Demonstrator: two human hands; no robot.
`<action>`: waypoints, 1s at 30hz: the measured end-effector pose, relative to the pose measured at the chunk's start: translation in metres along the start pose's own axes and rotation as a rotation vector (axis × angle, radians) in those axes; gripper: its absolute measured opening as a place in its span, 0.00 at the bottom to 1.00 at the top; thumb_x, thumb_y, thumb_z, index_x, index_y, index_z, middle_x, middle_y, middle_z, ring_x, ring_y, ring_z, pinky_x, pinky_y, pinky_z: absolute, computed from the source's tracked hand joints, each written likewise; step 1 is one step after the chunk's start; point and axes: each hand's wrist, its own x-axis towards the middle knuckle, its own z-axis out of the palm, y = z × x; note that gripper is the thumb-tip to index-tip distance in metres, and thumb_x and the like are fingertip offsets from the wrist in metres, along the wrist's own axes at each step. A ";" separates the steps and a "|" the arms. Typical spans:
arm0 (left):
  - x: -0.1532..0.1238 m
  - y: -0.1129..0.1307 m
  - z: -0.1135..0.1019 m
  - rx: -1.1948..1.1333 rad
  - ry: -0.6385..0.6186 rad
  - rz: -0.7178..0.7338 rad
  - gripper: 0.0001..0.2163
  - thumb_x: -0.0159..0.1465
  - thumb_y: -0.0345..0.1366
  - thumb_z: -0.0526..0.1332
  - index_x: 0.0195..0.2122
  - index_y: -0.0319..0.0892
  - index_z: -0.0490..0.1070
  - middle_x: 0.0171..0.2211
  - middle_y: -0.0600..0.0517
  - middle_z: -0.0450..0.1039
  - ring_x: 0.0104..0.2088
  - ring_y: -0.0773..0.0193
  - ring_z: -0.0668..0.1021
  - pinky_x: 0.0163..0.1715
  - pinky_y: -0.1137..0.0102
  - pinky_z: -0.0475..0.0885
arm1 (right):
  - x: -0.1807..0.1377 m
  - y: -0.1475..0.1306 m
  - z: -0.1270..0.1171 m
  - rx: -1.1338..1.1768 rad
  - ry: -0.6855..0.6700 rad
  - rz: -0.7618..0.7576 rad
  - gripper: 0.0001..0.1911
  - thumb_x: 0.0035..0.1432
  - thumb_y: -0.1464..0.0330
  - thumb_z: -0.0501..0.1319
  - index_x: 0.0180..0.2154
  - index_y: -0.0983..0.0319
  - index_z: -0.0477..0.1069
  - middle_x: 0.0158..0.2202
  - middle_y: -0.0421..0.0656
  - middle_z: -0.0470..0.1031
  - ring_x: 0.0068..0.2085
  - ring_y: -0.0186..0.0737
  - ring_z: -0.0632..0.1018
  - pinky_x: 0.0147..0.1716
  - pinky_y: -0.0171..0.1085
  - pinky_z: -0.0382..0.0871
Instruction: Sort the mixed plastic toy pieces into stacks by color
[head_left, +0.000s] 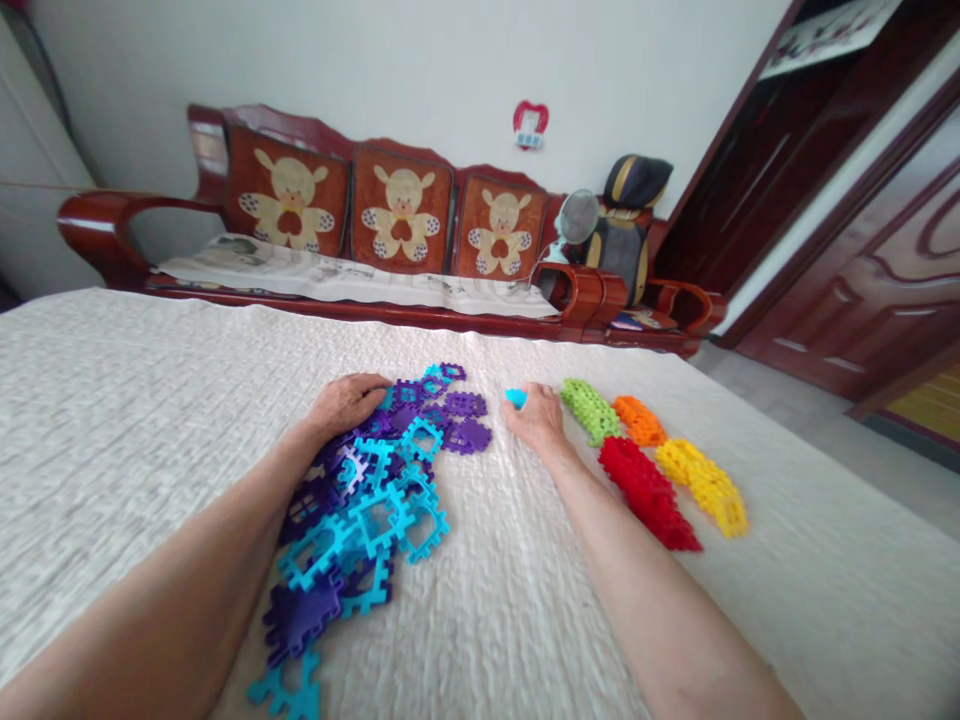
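Note:
Light-blue and purple interlocking plastic tiles [375,520] lie in a loose, overlapping heap at the centre left. My left hand [349,402] rests at the heap's far left edge. Its fingers and thumb are closed at a light-blue tile [386,400], partly hidden by the hand. To the right of the heap, my right hand [538,415] pinches another light-blue tile [515,397] just above the cloth. Only that tile's tip shows past the fingers. Right of this hand are neat rows of green tiles [592,410], orange tiles [640,420], red tiles [646,492] and yellow tiles [703,485].
A white quilted cloth [495,580] covers the broad surface under everything. Behind it stands a wooden sofa [131,215] with bear cushions [401,212]. A small fan [577,217] and a wooden armchair [694,303] are at the back right, near a door [862,260].

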 end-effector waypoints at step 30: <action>-0.004 0.007 -0.001 -0.279 0.092 -0.127 0.18 0.56 0.44 0.55 0.39 0.44 0.81 0.37 0.52 0.82 0.39 0.57 0.81 0.45 0.69 0.74 | 0.017 0.020 0.016 0.134 0.230 -0.099 0.14 0.50 0.69 0.59 0.39 0.66 0.75 0.40 0.52 0.74 0.46 0.50 0.73 0.51 0.44 0.65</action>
